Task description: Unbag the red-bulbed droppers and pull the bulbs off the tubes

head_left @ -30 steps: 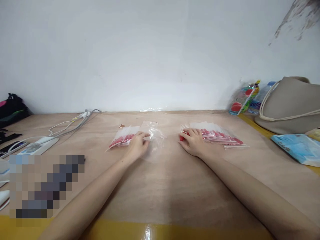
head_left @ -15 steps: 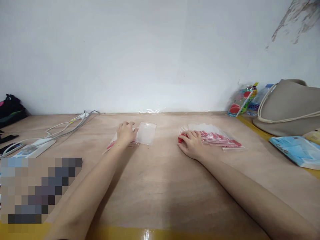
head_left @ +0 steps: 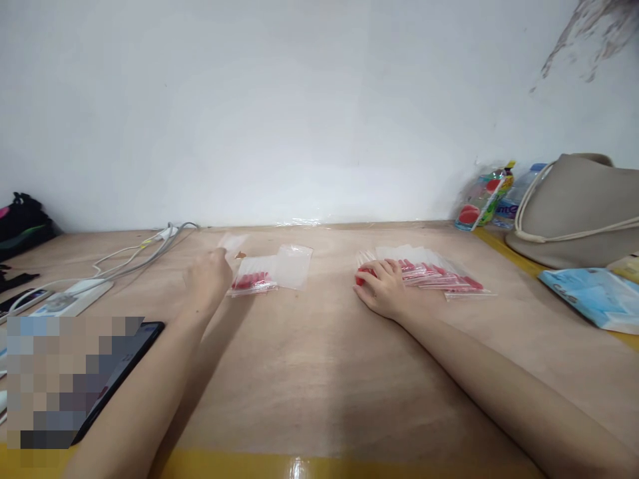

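Observation:
My left hand (head_left: 207,274), slightly blurred, is closed above the table, left of the small bags. A clear plastic bag (head_left: 232,243) sticks out from its fingers. To the right lie small clear zip bags with red pieces (head_left: 254,279), partly overlapping an empty-looking clear bag (head_left: 295,266). My right hand (head_left: 382,285) rests on the table with its fingers curled over a bag of red pieces (head_left: 364,276). A fanned row of clear zip bags with red contents (head_left: 434,276) spreads to the right of it; my fingers hide part of it.
To the left are a power strip (head_left: 74,296) with cables and a tablet-like device (head_left: 144,346), partly blurred out. On the right stand bottles (head_left: 472,209), a grey bag (head_left: 579,206) and a blue packet (head_left: 589,299). A white wall (head_left: 319,120) closes off the back.
My left hand has moved left off the left-hand bags and closed, with a clear bag now at its fingers. The red-filled bags beneath are uncovered. My right hand stays put.

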Demonstrator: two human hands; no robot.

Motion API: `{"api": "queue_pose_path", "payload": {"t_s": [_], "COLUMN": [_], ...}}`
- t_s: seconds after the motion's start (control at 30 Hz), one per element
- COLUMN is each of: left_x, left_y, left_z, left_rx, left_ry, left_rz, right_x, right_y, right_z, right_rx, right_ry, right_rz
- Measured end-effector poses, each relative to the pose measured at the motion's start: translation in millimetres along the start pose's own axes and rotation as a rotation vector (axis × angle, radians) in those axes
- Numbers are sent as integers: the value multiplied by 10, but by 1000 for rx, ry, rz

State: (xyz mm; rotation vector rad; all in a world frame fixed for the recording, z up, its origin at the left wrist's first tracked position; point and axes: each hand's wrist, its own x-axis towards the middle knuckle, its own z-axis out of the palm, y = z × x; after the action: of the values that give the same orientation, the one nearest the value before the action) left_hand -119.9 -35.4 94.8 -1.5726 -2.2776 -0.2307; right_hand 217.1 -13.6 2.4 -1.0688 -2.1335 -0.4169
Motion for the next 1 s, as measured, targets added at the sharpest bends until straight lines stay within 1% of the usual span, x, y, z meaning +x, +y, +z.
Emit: {"api": "queue_pose_path", "payload": {"t_s": [0.03,0.07,0.1,0.17,0.23,0.3,0.37,0.47,0.53,0.57,0.6,0.63,0.7,0.73,0.77,0.8,0.87,0.9,1.0], "left_x": [-58,-126,-201,-357,-498,-609,-688,-752,-756,-744,-724,-698,-638,-611,-591,-578,-579,-592,-668], "left_y": [93,210,348,667,998,1295,1528,1721,1731,1698,1641,1561,1351,1234,1120,1015,860,818,820], "left_z": [-53,-96,-126,-142,-110,-56,-5,43,63,78,100,132,227,285,346,405,496,524,536], "left_rx": [-1,-10,-21,-42,-88,-166,-196,-231,-252,-279,-324,-384,-529,-577,-592,-601,-620,-639,-696], "left_ry": [74,107,106,22,-54,-126,-150,-166,-160,-139,-107,-68,-4,-20,-67,-99,-141,-143,-104], "left_rz": [34,90,176,335,431,483,500,517,515,535,585,664,904,1004,1076,1113,1146,1136,1031], "right_x": [1,0,-1,-6,-12,-15,-16,-15,-16,-17,-20,-24,-33,-38,-41,-43,-39,-34,-15], "right_y": [-11,-22,-31,-44,-52,-58,-63,-65,-51,-36,-16,9,62,86,105,117,118,110,70], "right_z": [1,5,11,19,17,4,-10,-17,-11,-6,-1,4,16,24,35,47,75,89,123], "right_rx": [6,13,20,30,35,36,36,28,0,-25,-54,-83,-117,-111,-91,-61,-8,4,-26], "right_ry": [6,13,20,30,24,13,4,-15,-19,-14,-11,-12,-34,-57,-82,-103,-130,-131,-123], "right_rz": [-15,-33,-50,-74,-90,-98,-105,-100,-54,-13,34,83,154,168,172,166,145,142,144]}}
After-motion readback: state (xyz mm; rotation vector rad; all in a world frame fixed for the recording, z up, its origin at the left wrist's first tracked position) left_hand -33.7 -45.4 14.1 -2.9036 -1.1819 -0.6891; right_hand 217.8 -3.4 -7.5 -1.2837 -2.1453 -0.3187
